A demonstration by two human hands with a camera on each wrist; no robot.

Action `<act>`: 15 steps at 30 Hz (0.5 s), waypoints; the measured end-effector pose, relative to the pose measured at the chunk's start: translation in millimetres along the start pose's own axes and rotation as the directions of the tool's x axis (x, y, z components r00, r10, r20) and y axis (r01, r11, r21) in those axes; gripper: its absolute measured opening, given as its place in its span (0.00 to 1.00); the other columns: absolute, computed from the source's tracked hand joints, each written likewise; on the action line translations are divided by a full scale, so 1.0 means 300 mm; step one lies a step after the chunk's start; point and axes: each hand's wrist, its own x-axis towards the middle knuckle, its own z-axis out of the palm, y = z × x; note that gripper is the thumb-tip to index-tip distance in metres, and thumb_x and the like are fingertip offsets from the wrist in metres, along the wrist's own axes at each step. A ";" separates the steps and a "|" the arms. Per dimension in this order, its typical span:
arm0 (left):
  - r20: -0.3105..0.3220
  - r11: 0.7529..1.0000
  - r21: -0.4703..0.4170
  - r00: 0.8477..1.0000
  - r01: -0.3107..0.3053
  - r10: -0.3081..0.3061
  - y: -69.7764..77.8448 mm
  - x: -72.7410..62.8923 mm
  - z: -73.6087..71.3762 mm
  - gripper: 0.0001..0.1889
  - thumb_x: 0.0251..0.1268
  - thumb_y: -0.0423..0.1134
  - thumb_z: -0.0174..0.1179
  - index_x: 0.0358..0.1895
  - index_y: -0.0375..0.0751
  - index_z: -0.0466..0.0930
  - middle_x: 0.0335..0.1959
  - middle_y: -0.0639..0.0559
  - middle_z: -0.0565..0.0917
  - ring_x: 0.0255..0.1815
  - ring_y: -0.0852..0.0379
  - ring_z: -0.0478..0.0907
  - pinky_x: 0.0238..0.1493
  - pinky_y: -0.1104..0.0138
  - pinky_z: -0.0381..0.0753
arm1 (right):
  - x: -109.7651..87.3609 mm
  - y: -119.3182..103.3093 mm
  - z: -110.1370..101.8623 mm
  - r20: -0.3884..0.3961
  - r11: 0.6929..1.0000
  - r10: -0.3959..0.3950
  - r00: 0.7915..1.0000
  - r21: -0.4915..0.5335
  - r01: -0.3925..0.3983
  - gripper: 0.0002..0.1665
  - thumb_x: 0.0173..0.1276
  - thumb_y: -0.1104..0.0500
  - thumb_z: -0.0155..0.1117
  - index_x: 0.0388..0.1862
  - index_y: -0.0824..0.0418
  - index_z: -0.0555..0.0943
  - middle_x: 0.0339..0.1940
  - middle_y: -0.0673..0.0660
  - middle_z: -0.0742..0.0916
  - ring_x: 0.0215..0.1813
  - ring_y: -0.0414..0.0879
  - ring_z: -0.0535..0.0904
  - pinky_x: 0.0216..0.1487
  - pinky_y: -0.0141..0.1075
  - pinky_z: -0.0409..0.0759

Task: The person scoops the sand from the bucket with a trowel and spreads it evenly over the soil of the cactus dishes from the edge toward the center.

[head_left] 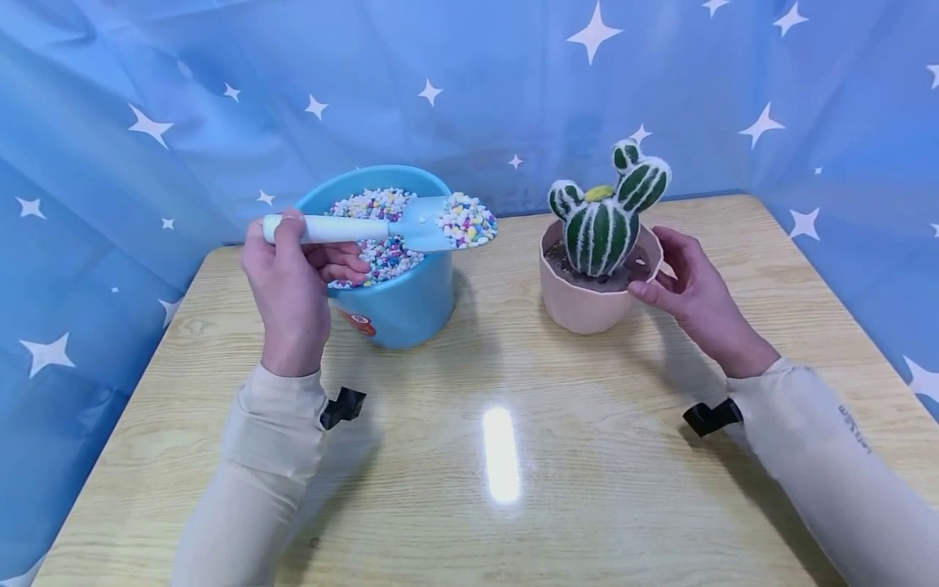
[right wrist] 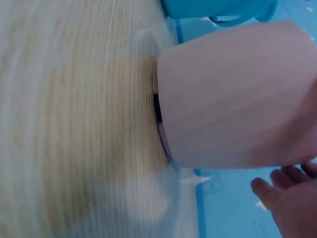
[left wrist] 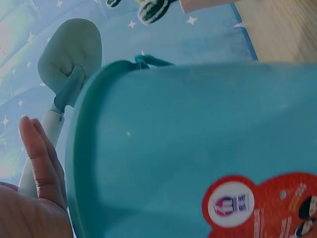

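Observation:
My left hand [head_left: 286, 273] holds a small garden trowel by its white handle [head_left: 333, 229], thumb on top and the other fingers below. The trowel's pale blue blade [head_left: 424, 222] lies level above the rim of a blue bucket [head_left: 411, 306], its tip heaped with coloured pellets [head_left: 467, 220]. More white and coloured pellets [head_left: 385, 257] fill the bucket. At the right, a pink flowerpot [head_left: 583, 306] holds dark soil [head_left: 561, 262] and a round green cactus [head_left: 601, 238]. My right hand [head_left: 693, 289] grips the pot's right side, thumb at the rim; its fingertips are partly hidden.
Both containers stand near the back of a wooden table [head_left: 425, 505]. Behind and beside it hangs a blue curtain [head_left: 484, 90] with white stars. A red sticker [left wrist: 262, 213] marks the bucket's side.

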 end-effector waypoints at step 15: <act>0.099 0.997 0.045 0.992 0.067 -0.071 -0.012 -0.012 0.085 0.10 0.78 0.34 0.42 0.46 0.27 0.63 0.23 0.32 0.81 0.13 0.47 0.80 0.21 0.56 0.86 | -0.009 -0.005 0.002 0.010 1.000 -0.004 1.000 -0.029 0.005 0.45 0.67 0.73 0.63 0.77 0.62 0.53 0.74 0.61 0.62 0.73 0.51 0.57 0.67 0.27 0.66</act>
